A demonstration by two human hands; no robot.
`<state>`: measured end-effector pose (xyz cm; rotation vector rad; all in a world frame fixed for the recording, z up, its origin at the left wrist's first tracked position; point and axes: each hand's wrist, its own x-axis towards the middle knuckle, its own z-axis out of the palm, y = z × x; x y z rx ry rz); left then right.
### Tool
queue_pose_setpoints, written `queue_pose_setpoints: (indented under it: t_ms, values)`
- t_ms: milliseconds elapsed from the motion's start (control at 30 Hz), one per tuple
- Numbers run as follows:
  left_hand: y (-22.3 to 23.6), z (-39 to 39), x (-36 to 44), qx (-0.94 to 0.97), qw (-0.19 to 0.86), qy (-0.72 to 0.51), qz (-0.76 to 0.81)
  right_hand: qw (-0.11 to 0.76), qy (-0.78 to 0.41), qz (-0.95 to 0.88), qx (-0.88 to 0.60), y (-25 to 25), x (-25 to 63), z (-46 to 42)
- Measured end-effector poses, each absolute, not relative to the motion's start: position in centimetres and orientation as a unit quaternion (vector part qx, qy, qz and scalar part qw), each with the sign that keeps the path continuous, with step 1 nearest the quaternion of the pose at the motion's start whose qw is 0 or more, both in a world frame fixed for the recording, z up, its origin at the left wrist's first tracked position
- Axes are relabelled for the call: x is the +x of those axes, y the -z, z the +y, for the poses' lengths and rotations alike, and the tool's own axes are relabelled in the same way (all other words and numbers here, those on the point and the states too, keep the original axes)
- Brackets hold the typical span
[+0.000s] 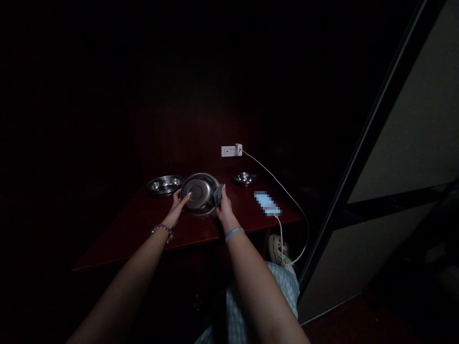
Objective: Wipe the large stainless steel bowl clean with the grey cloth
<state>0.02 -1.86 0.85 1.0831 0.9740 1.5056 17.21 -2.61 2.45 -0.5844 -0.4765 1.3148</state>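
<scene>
One shallow steel dish [165, 184] sits farthest left in my head-camera view, on the dark red tabletop [125, 239]. Just right of it I see the left hand [174, 209], a beaded bracelet [163, 232] around its wrist. That hand is clamped on the left side of a larger steel bowl [206, 191], thumb laid across the metal near its round base. The bowl is tilted, above the middle of the tabletop; from here I cannot tell whether its rim touches the wood. A grey cloth [217, 196] lies against the bowl's right edge, gripped by the right hand [225, 211], which wears a blue wristband [234, 233]. The two hands are apart, with the bowl between them.

Further right, a white wall socket [227, 151] holds a plug [238, 149], and below it a small steel bowl [245, 179] rests near the back. Next I get a lit phone [267, 203], pixelated, joined to the plug by a white cable [273, 177]. Below the tabletop's edge show a pale shoe [274, 246] and checked blue fabric [285, 282]. A grey panel [412, 143] leans across the far right.
</scene>
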Motion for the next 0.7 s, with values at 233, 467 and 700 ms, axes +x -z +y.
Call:
queue_pose_setpoints:
  t_ms: [233,467,700]
  values:
    - [-1.1,-2.1,-0.2,0.440,0.498,-0.615,0.425,0.740,-0.585,-0.212,-0.255,-4.5,16.8,-4.4]
    - [-0.9,-1.9,-0.2,0.425,0.511,-0.623,0.413,0.655,-0.606,-0.293,-0.343,-4.6,17.5,-4.2]
    - [-0.9,-1.8,-0.4,0.423,0.510,-0.615,0.427,0.591,-0.614,-0.346,-0.393,-3.3,19.2,-3.0]
